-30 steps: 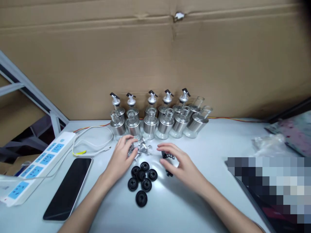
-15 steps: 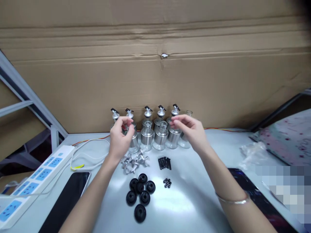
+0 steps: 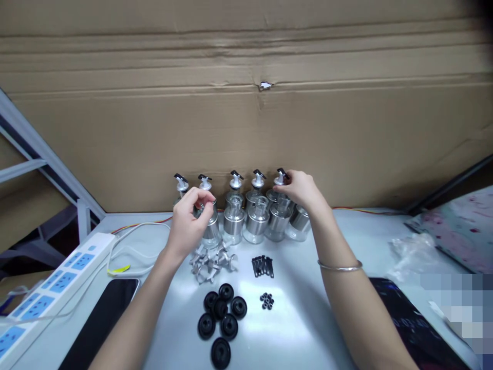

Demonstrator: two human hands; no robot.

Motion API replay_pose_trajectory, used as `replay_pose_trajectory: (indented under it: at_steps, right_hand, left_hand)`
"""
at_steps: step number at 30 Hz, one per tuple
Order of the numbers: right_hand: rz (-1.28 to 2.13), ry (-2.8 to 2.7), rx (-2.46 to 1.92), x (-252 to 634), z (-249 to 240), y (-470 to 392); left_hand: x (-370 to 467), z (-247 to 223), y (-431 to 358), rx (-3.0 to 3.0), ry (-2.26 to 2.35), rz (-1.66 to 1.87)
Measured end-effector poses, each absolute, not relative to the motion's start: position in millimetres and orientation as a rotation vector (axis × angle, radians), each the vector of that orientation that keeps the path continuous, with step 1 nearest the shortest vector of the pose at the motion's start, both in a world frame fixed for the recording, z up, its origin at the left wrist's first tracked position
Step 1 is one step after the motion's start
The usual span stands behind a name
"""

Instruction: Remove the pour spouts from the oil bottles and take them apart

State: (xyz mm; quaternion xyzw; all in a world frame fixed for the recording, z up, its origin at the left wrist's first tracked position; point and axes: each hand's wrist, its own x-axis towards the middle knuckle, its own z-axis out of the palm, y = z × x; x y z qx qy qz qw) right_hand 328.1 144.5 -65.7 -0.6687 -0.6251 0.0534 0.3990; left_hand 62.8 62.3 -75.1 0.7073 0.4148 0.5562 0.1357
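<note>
My right hand (image 3: 302,189) is closed around the silver pour spout (image 3: 279,180) with a black lever, on the rightmost bottle of the back row. Its fingers partly cover that spout. Over the left end of the front row, my left hand (image 3: 191,213) hovers with fingers curled, thumb and index slightly apart, and nothing visible between them. Behind it stands a glass bottle (image 3: 211,231) with a steel band, its neck partly hidden. More open-necked bottles (image 3: 233,226) stand beside it. Several back-row bottles carry matching spouts (image 3: 236,180).
Silver spout parts (image 3: 211,262) lie in a pile before the bottles. Black levers (image 3: 263,266), small black rings (image 3: 267,300) and black round stoppers (image 3: 220,309) lie nearer. A power strip (image 3: 50,293) and phone (image 3: 103,318) are left; a dark-screened device (image 3: 408,313) is right. Cardboard (image 3: 246,128) stands behind.
My right hand has moved slightly back, from above the bottles to the rightmost back-row spout, and closed on it. My left hand has stayed near the front-left bottle. The view has shifted slightly.
</note>
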Motion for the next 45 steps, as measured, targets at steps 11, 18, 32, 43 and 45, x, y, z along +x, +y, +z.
replay_pose_trajectory:
  at_steps: [11,18,32,43,45]
  right_hand:
    - [-0.172,-1.369,-1.231,320.5,-19.8,103.4]
    - [-0.334,-1.416,-0.653,301.3,-6.7,37.4]
    - [0.392,-2.412,-0.975,271.5,-39.8,-2.7]
    - [0.989,-2.304,-0.977,279.9,-59.0,23.2]
    - [1.219,-2.194,-0.888,282.4,-62.7,33.2]
  left_hand:
    - [54.8,-65.6,56.0,2.042,1.128,1.678]
    - [56.8,-47.8,36.7,1.813,0.962,1.610]
    - [72.5,-57.9,27.7,2.070,0.849,0.827]
    - [78.5,-72.6,40.6,2.151,0.923,0.670]
    - [80.5,-72.0,40.0,2.226,0.914,0.719]
